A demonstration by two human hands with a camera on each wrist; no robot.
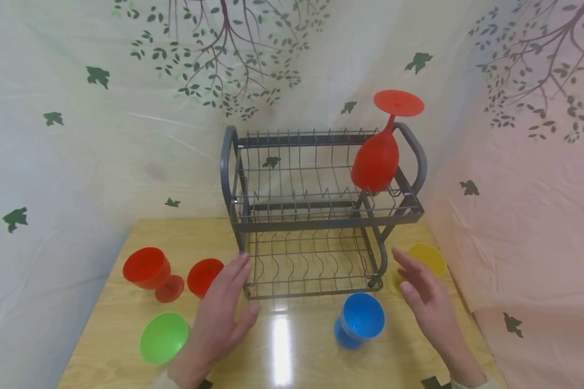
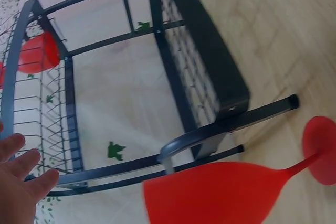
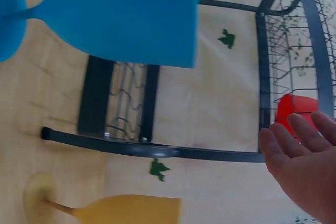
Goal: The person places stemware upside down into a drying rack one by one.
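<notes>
My left hand (image 1: 221, 313) is held with fingers straight over the table, overlapping the edge of a red goblet (image 1: 205, 274). Another red goblet (image 1: 148, 269) and a green goblet (image 1: 163, 337) stand to its left. On the other side, my right hand (image 1: 430, 308) hovers with relaxed fingers, partly covering a yellow goblet (image 1: 427, 259). A blue goblet (image 1: 364, 316) stands upright between the hands, nearer the right one. On the upper tier of the dark dish rack (image 1: 321, 222), a red goblet (image 1: 376, 162) sits upside down, leaning, its foot up. Neither hand holds anything.
The two-tier wire rack stands at the back of the wooden table (image 1: 112, 329), with curved handles (image 1: 226, 162) at both ends. Behind and beside it hangs a pale sheet (image 1: 175, 162) printed with branches and leaves. The rack's lower tier (image 1: 302, 265) lies close over the tabletop.
</notes>
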